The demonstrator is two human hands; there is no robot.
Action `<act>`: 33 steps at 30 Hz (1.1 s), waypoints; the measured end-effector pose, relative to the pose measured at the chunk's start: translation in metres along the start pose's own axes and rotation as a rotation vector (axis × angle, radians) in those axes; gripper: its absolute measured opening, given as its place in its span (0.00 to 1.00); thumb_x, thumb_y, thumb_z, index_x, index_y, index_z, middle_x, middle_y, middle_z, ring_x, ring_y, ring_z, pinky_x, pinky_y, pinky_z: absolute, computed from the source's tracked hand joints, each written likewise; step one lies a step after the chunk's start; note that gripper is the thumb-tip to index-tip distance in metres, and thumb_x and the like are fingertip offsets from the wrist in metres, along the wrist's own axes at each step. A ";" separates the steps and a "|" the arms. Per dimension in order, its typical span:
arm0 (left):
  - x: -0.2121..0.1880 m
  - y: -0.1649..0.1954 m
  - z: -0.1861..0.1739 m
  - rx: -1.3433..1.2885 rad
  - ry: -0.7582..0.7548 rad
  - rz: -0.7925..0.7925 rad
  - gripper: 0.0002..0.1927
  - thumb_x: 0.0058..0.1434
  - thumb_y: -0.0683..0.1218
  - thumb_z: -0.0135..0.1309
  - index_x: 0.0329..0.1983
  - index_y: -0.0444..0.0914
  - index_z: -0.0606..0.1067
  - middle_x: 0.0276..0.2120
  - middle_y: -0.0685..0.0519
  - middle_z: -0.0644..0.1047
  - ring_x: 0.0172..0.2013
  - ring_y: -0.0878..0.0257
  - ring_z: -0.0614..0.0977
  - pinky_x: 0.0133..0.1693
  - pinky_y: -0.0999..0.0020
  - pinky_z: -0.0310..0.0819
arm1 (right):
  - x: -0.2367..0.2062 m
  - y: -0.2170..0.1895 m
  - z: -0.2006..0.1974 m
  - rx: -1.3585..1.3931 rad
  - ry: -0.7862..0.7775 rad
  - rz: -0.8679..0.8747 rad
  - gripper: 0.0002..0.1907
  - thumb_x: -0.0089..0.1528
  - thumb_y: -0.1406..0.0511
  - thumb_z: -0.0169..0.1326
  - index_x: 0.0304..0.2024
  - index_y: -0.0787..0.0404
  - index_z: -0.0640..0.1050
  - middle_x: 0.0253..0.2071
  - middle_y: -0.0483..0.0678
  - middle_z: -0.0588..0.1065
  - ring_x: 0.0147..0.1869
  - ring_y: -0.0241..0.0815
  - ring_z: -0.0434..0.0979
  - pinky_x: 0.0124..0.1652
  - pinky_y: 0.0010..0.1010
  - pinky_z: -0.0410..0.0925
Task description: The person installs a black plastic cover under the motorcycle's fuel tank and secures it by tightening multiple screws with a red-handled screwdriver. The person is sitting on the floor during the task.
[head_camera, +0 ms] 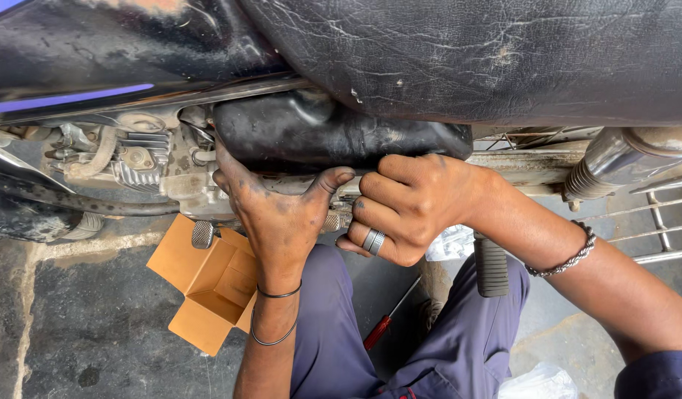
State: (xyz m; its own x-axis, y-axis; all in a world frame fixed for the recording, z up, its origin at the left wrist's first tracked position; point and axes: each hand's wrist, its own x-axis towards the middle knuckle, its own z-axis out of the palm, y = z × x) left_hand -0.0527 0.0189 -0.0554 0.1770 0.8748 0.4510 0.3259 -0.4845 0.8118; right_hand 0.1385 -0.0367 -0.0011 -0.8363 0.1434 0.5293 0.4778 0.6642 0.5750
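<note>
While hands work, cardboard box [211, 284] gapes open.

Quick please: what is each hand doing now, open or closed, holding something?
Left hand: open, fingers spread against the black side cover.
Right hand: closed in a fist below the cover; what it grips is hidden.

I see a black, glossy, grimy side cover [333, 137] lying lengthwise under the motorcycle's cracked black seat [488, 55], just right of the finned grey engine [145, 159]. Its lower edge is partly hidden, pressed against the frame, and dust streaks its rounded surface.
</note>
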 end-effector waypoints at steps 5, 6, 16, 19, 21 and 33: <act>-0.004 0.003 0.007 0.113 0.008 -0.056 0.73 0.39 0.52 0.83 0.74 0.26 0.43 0.62 0.28 0.64 0.64 0.36 0.64 0.66 0.42 0.53 | -0.010 -0.007 0.002 0.039 0.001 0.018 0.25 0.72 0.57 0.57 0.23 0.55 0.64 0.23 0.40 0.60 0.26 0.36 0.63 0.24 0.27 0.55; -0.004 0.002 0.008 0.110 0.009 -0.081 0.74 0.38 0.51 0.83 0.74 0.26 0.42 0.63 0.28 0.63 0.64 0.35 0.63 0.67 0.41 0.53 | -0.014 -0.008 0.004 0.056 0.002 0.031 0.26 0.72 0.56 0.58 0.23 0.55 0.64 0.23 0.40 0.60 0.26 0.37 0.64 0.24 0.27 0.56; -0.014 -0.014 0.006 0.165 0.014 0.013 0.79 0.44 0.76 0.72 0.77 0.25 0.41 0.70 0.26 0.59 0.70 0.33 0.61 0.71 0.35 0.51 | 0.098 -0.049 -0.062 0.636 0.026 -0.151 0.21 0.58 0.58 0.59 0.16 0.54 0.67 0.17 0.42 0.65 0.19 0.41 0.68 0.19 0.34 0.62; -0.015 -0.015 0.008 0.179 0.013 -0.008 0.79 0.43 0.76 0.70 0.77 0.25 0.41 0.70 0.26 0.59 0.69 0.32 0.61 0.71 0.35 0.52 | 0.080 -0.051 -0.056 0.693 -0.097 -0.184 0.18 0.53 0.58 0.59 0.13 0.55 0.69 0.15 0.43 0.67 0.17 0.42 0.70 0.17 0.36 0.63; -0.015 -0.014 0.010 0.176 0.023 -0.007 0.79 0.43 0.77 0.69 0.77 0.24 0.41 0.70 0.26 0.59 0.69 0.33 0.61 0.71 0.35 0.52 | 0.025 -0.021 -0.028 0.495 -0.425 -0.061 0.16 0.50 0.58 0.59 0.12 0.55 0.70 0.14 0.43 0.69 0.16 0.43 0.71 0.15 0.38 0.63; -0.012 -0.016 0.010 0.235 0.054 0.068 0.77 0.45 0.76 0.71 0.77 0.26 0.43 0.71 0.26 0.59 0.71 0.33 0.62 0.72 0.35 0.50 | 0.121 -0.025 -0.075 0.780 -0.119 -0.240 0.13 0.47 0.59 0.58 0.12 0.56 0.73 0.13 0.44 0.71 0.15 0.44 0.73 0.14 0.38 0.64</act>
State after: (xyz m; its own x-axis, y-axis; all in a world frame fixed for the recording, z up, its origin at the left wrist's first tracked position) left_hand -0.0508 0.0158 -0.0779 0.1582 0.8359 0.5256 0.5229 -0.5225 0.6735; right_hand 0.0455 -0.0907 0.0953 -0.9359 -0.0198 0.3517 -0.0053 0.9991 0.0422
